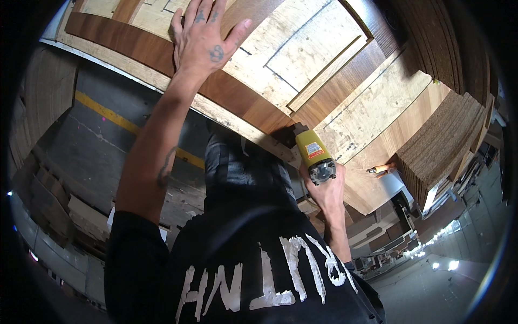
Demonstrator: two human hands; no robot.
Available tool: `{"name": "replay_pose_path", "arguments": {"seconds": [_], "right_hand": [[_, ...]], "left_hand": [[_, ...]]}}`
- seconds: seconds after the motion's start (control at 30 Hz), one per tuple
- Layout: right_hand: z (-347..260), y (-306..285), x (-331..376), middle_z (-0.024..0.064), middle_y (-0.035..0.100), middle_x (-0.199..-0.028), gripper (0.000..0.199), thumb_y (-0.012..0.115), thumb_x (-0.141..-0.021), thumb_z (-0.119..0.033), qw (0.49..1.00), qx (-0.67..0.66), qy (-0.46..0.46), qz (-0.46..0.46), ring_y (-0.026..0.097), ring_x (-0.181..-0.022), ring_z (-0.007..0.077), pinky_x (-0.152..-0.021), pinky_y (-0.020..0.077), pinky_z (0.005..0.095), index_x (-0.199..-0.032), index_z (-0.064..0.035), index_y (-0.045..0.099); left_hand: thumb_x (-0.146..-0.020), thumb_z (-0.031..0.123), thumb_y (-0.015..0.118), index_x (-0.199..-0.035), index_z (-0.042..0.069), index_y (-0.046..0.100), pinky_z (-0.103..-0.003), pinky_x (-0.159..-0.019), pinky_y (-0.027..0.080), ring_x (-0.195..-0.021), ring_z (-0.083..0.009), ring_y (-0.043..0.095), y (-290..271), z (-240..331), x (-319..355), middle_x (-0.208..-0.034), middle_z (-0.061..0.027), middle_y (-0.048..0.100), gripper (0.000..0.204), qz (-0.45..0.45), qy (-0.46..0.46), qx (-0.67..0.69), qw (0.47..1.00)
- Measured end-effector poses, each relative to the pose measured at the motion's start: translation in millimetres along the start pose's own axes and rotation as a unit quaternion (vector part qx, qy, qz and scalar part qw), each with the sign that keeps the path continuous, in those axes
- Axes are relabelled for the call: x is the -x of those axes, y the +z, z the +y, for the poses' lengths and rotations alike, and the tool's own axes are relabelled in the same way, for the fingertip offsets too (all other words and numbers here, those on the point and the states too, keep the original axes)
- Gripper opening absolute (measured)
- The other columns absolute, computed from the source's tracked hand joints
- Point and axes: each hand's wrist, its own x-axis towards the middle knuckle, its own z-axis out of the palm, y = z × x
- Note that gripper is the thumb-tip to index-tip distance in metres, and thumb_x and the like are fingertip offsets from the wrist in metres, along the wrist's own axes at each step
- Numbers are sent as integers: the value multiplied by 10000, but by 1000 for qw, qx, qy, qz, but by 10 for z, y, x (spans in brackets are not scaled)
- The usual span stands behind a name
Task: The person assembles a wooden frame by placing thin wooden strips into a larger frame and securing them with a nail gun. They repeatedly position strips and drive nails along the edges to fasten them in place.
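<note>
My left hand lies flat with fingers spread on a brown wooden frame that rests on the workbench. Low on the right, my right hand grips a yellow pneumatic nail gun by its handle, which the tool's body mostly hides. Its nose is at the frame's near right corner, where the long near strip meets a crosspiece. Whether the nose touches the wood I cannot tell. A thin wooden strip lies along the inner side of that crosspiece.
To the right stand stacks of brown boards. A small orange-handled tool lies beside them on the bench. Below the bench edge, a yellow line crosses the dark floor. More boards lean at the left.
</note>
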Motion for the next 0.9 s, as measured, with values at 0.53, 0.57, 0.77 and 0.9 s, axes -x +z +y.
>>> {"name": "replay_pose_path", "arguments": {"seconds": [0.53,0.57,0.77,0.9], "right_hand": [[-950,92,-265,255,706,-815,324,771,-764,-93,1000,0,2,-25,712,-799,423,-708,567,435,-1050,24,675],[-1047,247,-397,264,699,-804,322,756,-760,-81,999,-42,-10,-23,712,-787,425,-704,568,432,-1042,42,660],[-1702,527,-777,240,704,-799,319,762,-754,-85,998,-2,-44,-35,712,-769,406,-713,571,407,-1039,30,676],[-1715,592,-802,254,715,-840,416,768,-745,-77,999,21,-19,-46,727,-795,397,-738,570,409,-1137,18,662]], "left_hand": [[-1042,412,509,-1519,95,455,-589,-1222,140,-1523,-295,279,-253,-1199,29,-1609,-87,390,575,-18,24,-87,996],[-1052,432,475,-1522,136,466,-599,-1228,126,-1537,-287,247,-260,-1196,29,-1626,-64,368,555,-27,30,-68,997],[-1027,368,533,-1485,189,518,-617,-1207,164,-1523,-274,281,-270,-1211,38,-1615,-25,393,493,-36,6,-17,999],[-998,336,576,-1455,178,546,-617,-1200,179,-1510,-273,312,-258,-1238,30,-1602,-25,416,485,-20,5,6,1000]]}}
